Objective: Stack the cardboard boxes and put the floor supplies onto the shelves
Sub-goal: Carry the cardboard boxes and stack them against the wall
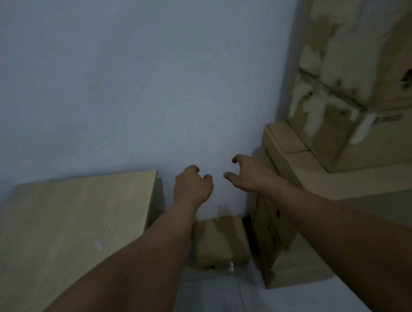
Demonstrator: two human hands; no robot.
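While left hand (pixel 192 185) and right hand (pixel 251 175) hover empty, loosely curled, box stacking seems underway. Next, both should grip the small cardboard box (pixel 219 240), lower centre.

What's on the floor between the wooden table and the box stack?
In the head view, one small cardboard box sits there, between wooden table and box stack, near the wall.

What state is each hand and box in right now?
left hand: empty, fingers loosely curled, in mid-air.
right hand: empty, thumb and fingers apart, in mid-air.
small box: closed, on the floor by the wall.
torn box: high on the right-hand stack, outer paper peeled.
flat box: closed, lower in that stack.
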